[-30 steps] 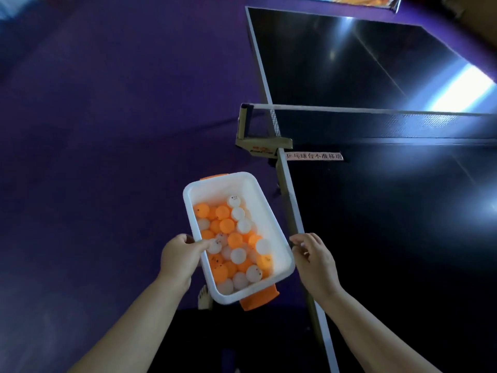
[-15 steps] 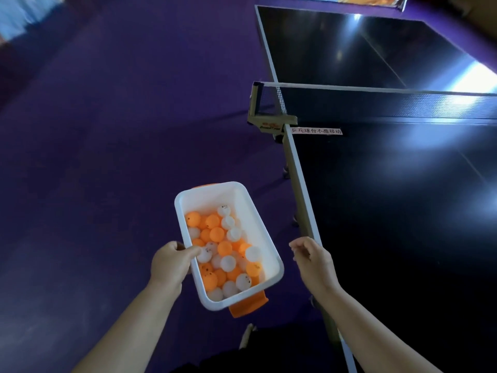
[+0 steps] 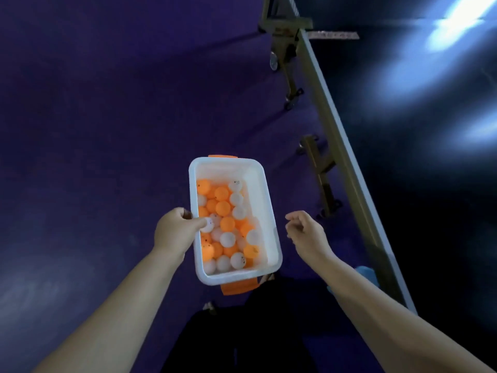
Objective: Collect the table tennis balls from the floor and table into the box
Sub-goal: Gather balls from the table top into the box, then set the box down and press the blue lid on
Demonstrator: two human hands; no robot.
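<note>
Left hand [image 3: 176, 232] gripping box [image 3: 270, 224] rim, right hand [image 3: 306, 234] loosely curled, holding nothing.

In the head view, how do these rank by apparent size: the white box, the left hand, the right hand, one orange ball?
1. white box
2. left hand and right hand: about alike, so not ranked
3. orange ball
</note>
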